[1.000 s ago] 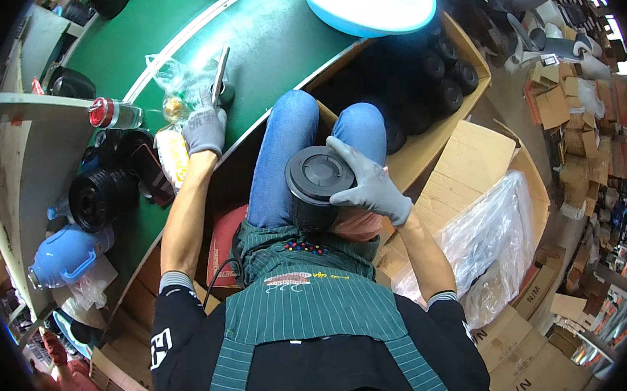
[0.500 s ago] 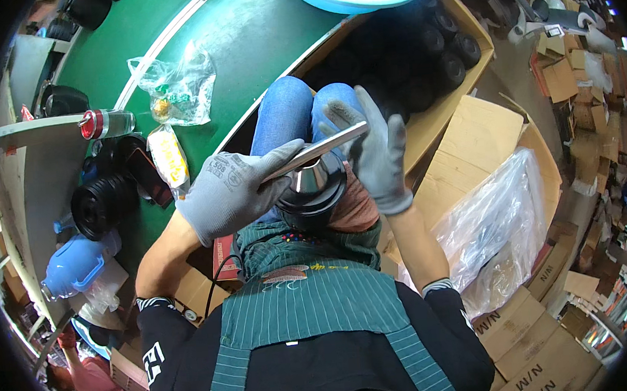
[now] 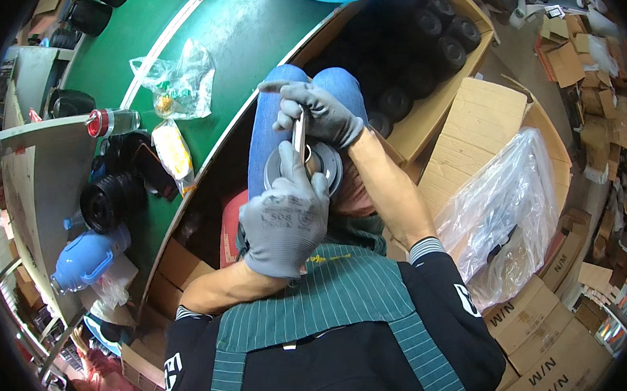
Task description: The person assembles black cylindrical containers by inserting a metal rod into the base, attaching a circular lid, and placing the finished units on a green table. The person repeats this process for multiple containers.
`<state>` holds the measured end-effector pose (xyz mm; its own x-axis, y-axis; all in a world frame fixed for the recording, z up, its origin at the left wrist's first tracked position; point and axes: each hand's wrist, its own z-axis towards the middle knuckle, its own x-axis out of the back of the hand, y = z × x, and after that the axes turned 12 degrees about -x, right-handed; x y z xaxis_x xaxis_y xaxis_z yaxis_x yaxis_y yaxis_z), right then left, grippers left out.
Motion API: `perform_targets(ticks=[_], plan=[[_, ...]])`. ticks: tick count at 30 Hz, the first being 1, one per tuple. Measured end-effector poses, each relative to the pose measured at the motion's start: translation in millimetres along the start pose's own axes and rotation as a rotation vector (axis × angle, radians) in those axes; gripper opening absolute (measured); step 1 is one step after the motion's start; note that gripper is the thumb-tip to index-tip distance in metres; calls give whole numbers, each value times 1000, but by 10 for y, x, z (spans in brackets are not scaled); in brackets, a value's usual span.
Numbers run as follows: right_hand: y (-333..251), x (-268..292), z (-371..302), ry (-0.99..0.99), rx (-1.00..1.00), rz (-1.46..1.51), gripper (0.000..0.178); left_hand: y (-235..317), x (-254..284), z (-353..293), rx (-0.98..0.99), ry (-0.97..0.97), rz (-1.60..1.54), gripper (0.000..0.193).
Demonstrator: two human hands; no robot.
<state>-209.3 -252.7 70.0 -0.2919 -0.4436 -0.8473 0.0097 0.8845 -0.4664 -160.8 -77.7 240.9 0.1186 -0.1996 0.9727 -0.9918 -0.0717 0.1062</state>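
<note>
Grey work gloves cover both my hands. A flat metal bar (image 3: 299,136) stands edge-up over my lap, pointing away from me. My left hand (image 3: 285,219) grips its near end, with the index finger stretched along it. Around the far end, the fingers of my right hand (image 3: 320,114) are closed, the index finger pointing out to the left. Just below the bar, a round dark part (image 3: 334,166) with a shiny metal centre rests on my lap, partly hidden by my hands and the bar.
A green work table (image 3: 244,37) at the far left bears a clear plastic bag (image 3: 188,81), a red-lidded jar (image 3: 113,122) and a blue jug (image 3: 85,261). A carton (image 3: 489,52) of black round parts stands ahead. Cardboard with plastic film (image 3: 500,211) lies right; another person (image 3: 108,380) is lower left.
The bar has swung from slanting crosswise to pointing away from me. My right hand, open beside it before, has closed on its far end. My left hand has moved nearer and right.
</note>
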Motion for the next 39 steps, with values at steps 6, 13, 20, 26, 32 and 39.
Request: perform_targets(ticks=[6, 13, 20, 26, 32, 39], plan=[[309, -24, -740, -43, 257, 77, 38, -1010, -548, -122, -263, 361, -510, 42], [241, -625, -1187, 29, 368, -771, 28, -1502, -657, 572, -301, -62, -1256, 46], [118, -1218, -1099, -242, 318, -1777, 41, -1252, -1223, 1758, -787, -344, -1040, 42], [339, -1490, -318, -339, 141, -1849, 39, -427, -1276, 2177, -1005, -282, -849, 44], [258, -1611, -346, -434, 20, -1810, 29, -599, -1028, 2083, -1054, -277, -715, 40], [376, -1418, -1119, 559, 725, -1435, 73, -1805, -762, 1613, -235, -314, -1638, 74]])
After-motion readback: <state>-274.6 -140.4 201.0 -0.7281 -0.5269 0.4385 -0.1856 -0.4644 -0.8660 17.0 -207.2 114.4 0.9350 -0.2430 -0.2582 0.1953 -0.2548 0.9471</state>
